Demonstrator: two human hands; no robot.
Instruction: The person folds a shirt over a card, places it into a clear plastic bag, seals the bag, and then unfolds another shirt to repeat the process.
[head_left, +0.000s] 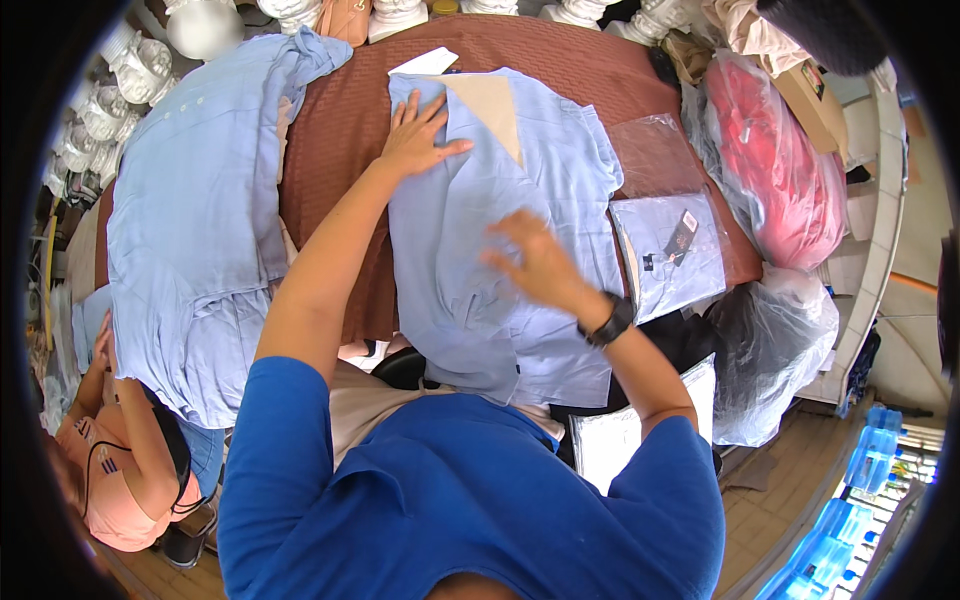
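Note:
A light blue garment point(560, 190) lies spread on the brown-covered table in front of me, its near end hanging toward my lap. My left hand point(420, 140) rests flat on its far left part, fingers spread. Over the garment's middle is my right hand point(535, 262), blurred by motion, with fingers apart and nothing seen in them; a dark watch circles that wrist. Between folds at the far end shows a beige triangular patch point(490, 108), whose material I cannot make out. A flat white piece point(426, 62) sticks out beyond the garment's far edge.
Light blue garments point(195, 200) cover the table's left side. To the right lies a folded blue garment in clear plastic point(672, 250) with a dark tag. Beyond are bagged red goods point(775, 160) and a clear plastic bag point(775, 350). A co-worker point(130, 460) sits at left.

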